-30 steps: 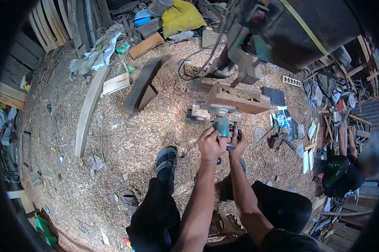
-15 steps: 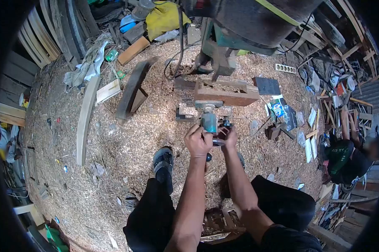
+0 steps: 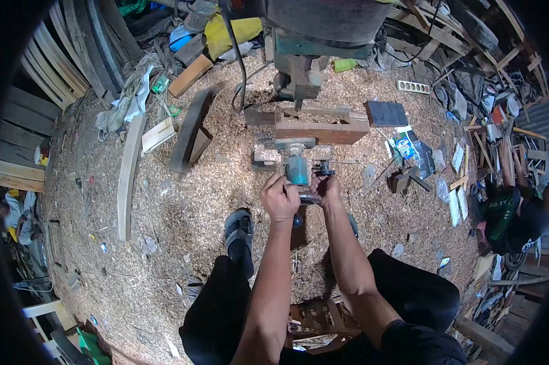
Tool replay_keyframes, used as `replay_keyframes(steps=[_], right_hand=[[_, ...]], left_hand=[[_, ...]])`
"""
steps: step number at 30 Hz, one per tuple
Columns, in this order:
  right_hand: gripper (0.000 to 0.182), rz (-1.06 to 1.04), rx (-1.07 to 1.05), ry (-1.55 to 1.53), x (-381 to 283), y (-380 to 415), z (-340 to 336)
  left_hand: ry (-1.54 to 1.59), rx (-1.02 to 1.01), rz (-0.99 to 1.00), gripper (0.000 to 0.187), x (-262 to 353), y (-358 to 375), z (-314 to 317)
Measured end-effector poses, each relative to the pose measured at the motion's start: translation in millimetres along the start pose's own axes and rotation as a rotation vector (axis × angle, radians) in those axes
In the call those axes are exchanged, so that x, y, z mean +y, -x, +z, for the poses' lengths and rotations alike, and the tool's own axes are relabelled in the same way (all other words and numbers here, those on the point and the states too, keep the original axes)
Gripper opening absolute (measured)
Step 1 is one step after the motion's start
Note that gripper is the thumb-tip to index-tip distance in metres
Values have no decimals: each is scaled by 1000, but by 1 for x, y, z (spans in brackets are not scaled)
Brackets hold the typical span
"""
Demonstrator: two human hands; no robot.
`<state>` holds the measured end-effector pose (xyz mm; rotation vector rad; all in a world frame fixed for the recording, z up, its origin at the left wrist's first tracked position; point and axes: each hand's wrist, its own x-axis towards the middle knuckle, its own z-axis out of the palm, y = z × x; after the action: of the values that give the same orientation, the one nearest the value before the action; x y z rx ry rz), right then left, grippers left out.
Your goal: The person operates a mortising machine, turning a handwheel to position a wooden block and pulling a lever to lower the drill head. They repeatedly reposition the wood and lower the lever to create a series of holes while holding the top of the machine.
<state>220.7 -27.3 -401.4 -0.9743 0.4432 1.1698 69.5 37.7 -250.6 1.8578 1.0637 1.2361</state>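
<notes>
My left hand (image 3: 279,198) is closed at the left side of a dark handwheel (image 3: 311,199), beside a teal cylindrical machine housing (image 3: 296,170). On the wheel's right side my right hand (image 3: 329,190) has its fingers curled round the rim, just below a black knob (image 3: 324,170). Beyond the housing a brown wooden block (image 3: 323,131) lies held against the machine, with a slot cut in its upper face and chips in it. Above the block's left part hangs the machine's tool (image 3: 299,103), under a large dark green machine head (image 3: 323,42).
Wood shavings cover the ground (image 3: 183,225). To the left lie a dark curved timber (image 3: 192,128) and a long pale board (image 3: 128,182). A dark flat board (image 3: 386,114) and offcuts (image 3: 408,179) lie right. Another person (image 3: 505,213) sits at far right.
The view has shifted slightly, and my hands and the wheel appear a little higher and further left. The block has moved slightly right relative to the tool. Both hands stay on the wheel.
</notes>
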Motion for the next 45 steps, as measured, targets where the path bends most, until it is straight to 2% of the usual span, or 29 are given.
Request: replay_keyframes(steps=[3,4,5,7,8,11,12,15,16,19,20,23,24,27,28,32,35,36,39,41,42,45], right_hand=[[49,-166,126,35,3,23,18],[38,-387,33,135,9,23,3],[34,-556,94,334,16,21,-10],[28,-890,219,735,22,42,5],[28,-1016,175,798,26,45,12],[27,-1042,255,851,25,41,9],[26,-925,191,809,19,48,12],[41,-683,107,571,22,39,9],[58,-445,115,302,24,38,15],[68,-188,32,-53,26,11,7],[59,-177,31,25,22,15,-1],[51,-1012,379,670,15,70,38],[46,-1085,258,819,11,62,26],[42,-1021,311,825,13,49,18],[37,-1061,385,926,12,49,17],[34,-760,204,568,11,42,11],[42,-144,72,-154,-1,31,10],[49,-118,99,-129,-5,39,19],[44,-313,86,207,-5,48,17],[40,-628,193,688,6,33,3],[38,-746,295,813,11,35,8],[39,-863,404,912,8,54,27]], left_hand=[[3,23,38,19,-1,-1,0],[5,36,54,19,-1,-1,1],[4,33,50,19,0,-1,0],[3,28,46,19,1,-1,0],[6,24,35,19,0,0,0],[19,19,23,19,-4,0,3],[22,26,27,19,-3,0,3],[29,37,35,19,-4,1,3],[32,39,38,19,-4,1,3],[10,37,62,19,-4,1,3],[9,38,60,19,-4,-1,1],[13,45,49,20,-1,0,2],[4,47,47,20,-1,1,2],[11,27,39,19,-3,1,2],[19,16,34,19,-3,2,2],[17,20,34,20,-5,4,2],[36,38,40,20,-2,2,4],[35,36,42,20,1,1,3],[21,39,46,20,-1,2,3],[15,39,47,21,-2,-1,3],[11,38,39,21,0,-1,3],[8,37,43,21,0,0,2]])
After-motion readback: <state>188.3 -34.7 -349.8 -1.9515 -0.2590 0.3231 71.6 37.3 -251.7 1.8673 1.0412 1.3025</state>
